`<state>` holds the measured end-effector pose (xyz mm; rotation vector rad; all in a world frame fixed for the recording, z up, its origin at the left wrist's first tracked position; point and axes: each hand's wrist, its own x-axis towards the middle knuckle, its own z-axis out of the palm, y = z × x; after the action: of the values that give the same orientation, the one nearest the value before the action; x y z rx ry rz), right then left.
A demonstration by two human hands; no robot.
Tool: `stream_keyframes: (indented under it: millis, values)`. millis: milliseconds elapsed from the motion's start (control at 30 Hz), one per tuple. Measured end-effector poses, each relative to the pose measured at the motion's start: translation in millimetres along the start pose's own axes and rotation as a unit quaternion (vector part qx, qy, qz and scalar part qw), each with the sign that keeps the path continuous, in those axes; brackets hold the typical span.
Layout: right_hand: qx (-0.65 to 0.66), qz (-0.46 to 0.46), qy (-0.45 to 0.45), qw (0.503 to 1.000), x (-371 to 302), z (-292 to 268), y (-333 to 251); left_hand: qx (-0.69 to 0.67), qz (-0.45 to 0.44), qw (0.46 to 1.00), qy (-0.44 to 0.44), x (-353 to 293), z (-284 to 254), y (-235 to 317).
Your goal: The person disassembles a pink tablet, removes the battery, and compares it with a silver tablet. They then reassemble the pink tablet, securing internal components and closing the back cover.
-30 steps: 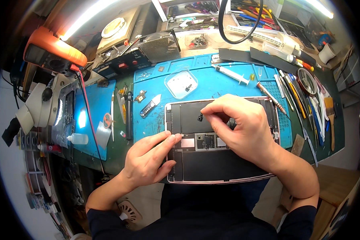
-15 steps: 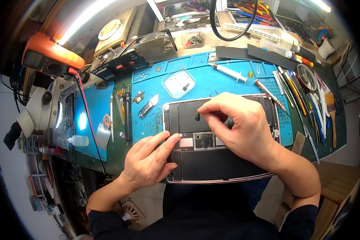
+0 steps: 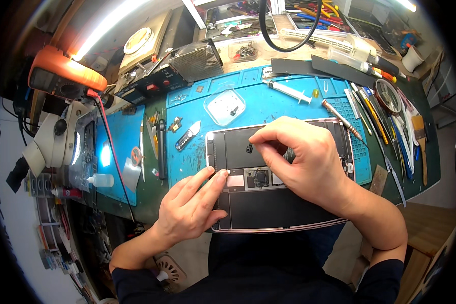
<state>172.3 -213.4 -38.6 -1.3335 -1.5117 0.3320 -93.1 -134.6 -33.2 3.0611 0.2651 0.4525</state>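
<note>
An opened tablet (image 3: 278,206) lies in front of me, its black battery panels and central circuit board (image 3: 259,179) exposed. My left hand (image 3: 187,205) rests at its left edge with fingers stretched out. The fingertips touch the rim near a pale rectangular patch (image 3: 235,181). Over the upper middle of the tablet, my right hand (image 3: 306,159) has thumb and index finger pinched together. A small black part (image 3: 249,148) with round spots shows right at those fingertips and appears to be held there. The right hand and wrist hide much of the tablet's right half.
Beyond the tablet, a blue work mat (image 3: 187,104) carries a clear dish (image 3: 225,106), a folding knife (image 3: 188,136), a syringe (image 3: 289,91) and a screwdriver (image 3: 342,119). Several tweezers and brushes lie at right. An orange multimeter (image 3: 66,76) and a microscope (image 3: 61,134) stand at left.
The view has shifted very slightly. Both hands stay practically where they were, and the small black part is still at my right fingertips.
</note>
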Motion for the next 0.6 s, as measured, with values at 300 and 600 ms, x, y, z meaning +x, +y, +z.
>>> stream_keyframes:
  millis: [300, 600]
  values:
    - [0.008, -0.001, 0.002, 1.000, -1.0, -0.3, -1.0, 0.004, -0.005, 1.000, -0.010, -1.0, 0.1, 3.6]
    - [0.008, -0.010, 0.011, 1.000, -0.4, -0.2, -0.2, 0.001, 0.004, 1.000, -0.022, 0.8, -2.0, 0.5]
